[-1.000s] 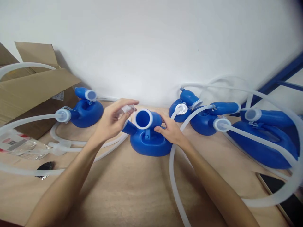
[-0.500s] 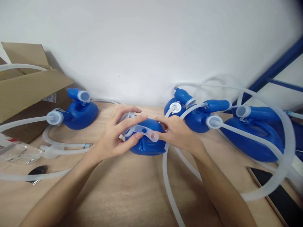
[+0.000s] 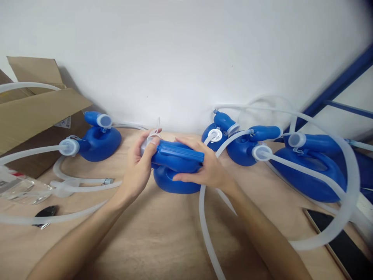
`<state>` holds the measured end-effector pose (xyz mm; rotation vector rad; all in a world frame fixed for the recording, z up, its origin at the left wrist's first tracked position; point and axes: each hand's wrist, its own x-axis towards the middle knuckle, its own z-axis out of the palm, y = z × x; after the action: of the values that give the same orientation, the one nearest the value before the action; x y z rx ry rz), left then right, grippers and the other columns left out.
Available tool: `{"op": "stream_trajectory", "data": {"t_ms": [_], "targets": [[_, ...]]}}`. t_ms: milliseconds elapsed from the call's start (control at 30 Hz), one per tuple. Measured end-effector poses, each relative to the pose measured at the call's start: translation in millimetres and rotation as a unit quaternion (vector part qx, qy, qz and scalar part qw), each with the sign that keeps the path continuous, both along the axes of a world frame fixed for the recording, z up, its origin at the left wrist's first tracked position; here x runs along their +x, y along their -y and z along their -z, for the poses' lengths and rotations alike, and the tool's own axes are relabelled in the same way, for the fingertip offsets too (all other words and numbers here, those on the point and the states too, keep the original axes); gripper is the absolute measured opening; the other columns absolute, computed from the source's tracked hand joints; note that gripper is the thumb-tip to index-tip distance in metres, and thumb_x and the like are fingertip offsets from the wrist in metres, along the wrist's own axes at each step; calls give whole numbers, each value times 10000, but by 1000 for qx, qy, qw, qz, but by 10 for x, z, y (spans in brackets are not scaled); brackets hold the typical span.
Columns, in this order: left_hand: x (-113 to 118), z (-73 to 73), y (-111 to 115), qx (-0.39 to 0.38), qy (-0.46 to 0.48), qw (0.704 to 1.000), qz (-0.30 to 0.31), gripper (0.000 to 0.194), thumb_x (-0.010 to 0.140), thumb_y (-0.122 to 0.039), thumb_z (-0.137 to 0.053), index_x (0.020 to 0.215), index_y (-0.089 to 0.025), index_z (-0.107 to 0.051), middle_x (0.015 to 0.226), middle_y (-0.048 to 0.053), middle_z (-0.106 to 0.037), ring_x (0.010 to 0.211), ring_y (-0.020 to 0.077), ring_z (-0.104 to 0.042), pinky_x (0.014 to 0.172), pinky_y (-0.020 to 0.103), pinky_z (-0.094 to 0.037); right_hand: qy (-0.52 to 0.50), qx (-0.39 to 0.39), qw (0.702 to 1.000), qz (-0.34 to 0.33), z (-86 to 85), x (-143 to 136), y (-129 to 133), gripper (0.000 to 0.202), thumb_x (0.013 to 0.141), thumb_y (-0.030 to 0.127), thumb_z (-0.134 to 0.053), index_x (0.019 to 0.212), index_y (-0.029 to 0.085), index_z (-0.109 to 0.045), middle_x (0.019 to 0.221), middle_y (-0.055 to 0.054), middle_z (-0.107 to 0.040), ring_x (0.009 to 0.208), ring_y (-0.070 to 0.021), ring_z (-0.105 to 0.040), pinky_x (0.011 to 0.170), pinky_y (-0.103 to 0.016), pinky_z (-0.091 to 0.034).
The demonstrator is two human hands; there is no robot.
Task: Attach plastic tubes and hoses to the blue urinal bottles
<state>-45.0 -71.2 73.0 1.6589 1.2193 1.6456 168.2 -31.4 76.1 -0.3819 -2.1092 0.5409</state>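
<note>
Between my hands is a blue plastic bottle [image 3: 177, 153], shaped like a urinal, with a ridged side turned towards me. My left hand [image 3: 138, 171] is closed round its translucent cap [image 3: 146, 144] at the left end, the thumb pressing near the join. A clear strap [image 3: 157, 126] sticks up from that cap. At the other end my right hand [image 3: 210, 167] grips the blue body, thumb below and fingers over the far side. Just beneath it is a rounded blue body [image 3: 171, 184]; whether the two are one piece I cannot tell.
More blue bottles with translucent hoses stand at left [image 3: 100, 144] and right [image 3: 241, 149]. An open cardboard box [image 3: 37, 124] is at the far left, near a clear plastic bag [image 3: 27, 190] and a black object [image 3: 46, 212]. A phone [image 3: 335, 241] lies at right. A white wall [image 3: 175, 58] rises behind.
The bottle has turned in my hands, so its ridged side now shows. The clear strap, earlier stretched across towards my right hand, now points up at the left. My right hand has spread round the body.
</note>
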Motion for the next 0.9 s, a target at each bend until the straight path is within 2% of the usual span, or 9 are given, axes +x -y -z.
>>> {"op": "stream_trajectory", "data": {"t_ms": [33,100,167,267,400,567,700,900], "targets": [[9,2,17,-5,20,1000,2,423,1038,-520,-555,1346,-248,-653,1163,74,-749,1005,229,-730,889,363,-618,-7,-23,999,30,7,-42,33,749,807,540,-854,1459,284,-588,1413,-98,-668,1318,-335,-632,1154,-521,-499],[39,10,65,12,53,998,4,414,1024,-491,-599,1369,-268,-652,1228,73,-741,1109,256,-722,988,418,-606,-24,-79,995,55,8,-104,100,637,799,486,-853,1363,271,-650,1342,-87,-720,1255,-330,-679,1109,-513,-540],[79,20,127,61,54,997,8,444,1023,-459,-612,1443,-314,-611,1300,61,-723,1220,286,-692,1086,489,-569,-41,-124,990,45,1,-127,152,630,804,520,-828,1353,262,-657,1335,-84,-734,1221,-327,-704,1080,-507,-565],[124,21,214,128,28,991,-8,515,1032,-422,-604,1537,-367,-524,1366,44,-697,1319,308,-645,1160,541,-524,-53,-137,989,14,-14,-107,193,669,834,588,-787,1400,266,-635,1329,-69,-749,1212,-320,-718,1074,-495,-577],[130,17,254,146,-30,988,-23,522,1058,-375,-558,1573,-346,-483,1406,54,-684,1364,296,-618,1184,520,-509,-40,-85,995,41,-41,-64,223,642,850,549,-794,1418,298,-630,1356,-51,-740,1254,-315,-702,1090,-483,-572],[123,80,225,141,-40,989,17,534,1089,-358,-488,1617,-327,-416,1531,85,-599,1423,302,-567,1213,548,-460,-27,-44,994,95,-67,-59,268,626,810,486,-827,1375,283,-652,1340,-73,-750,1204,-335,-726,1039,-507,-603],[114,152,196,139,-19,990,25,532,1091,-378,-483,1617,-343,-411,1549,85,-580,1411,301,-574,1209,547,-459,-24,-19,995,91,-60,-65,272,588,823,474,-813,1350,271,-649,1326,-81,-748,1204,-327,-725,1039,-497,-608],[71,242,123,127,-28,991,21,519,1089,-416,-440,1607,-396,-414,1530,74,-600,1305,290,-651,1102,505,-552,2,105,990,90,7,-54,193,640,834,432,-812,1416,292,-587,1349,-88,-710,1189,-307,-727,1030,-471,-619]]}}
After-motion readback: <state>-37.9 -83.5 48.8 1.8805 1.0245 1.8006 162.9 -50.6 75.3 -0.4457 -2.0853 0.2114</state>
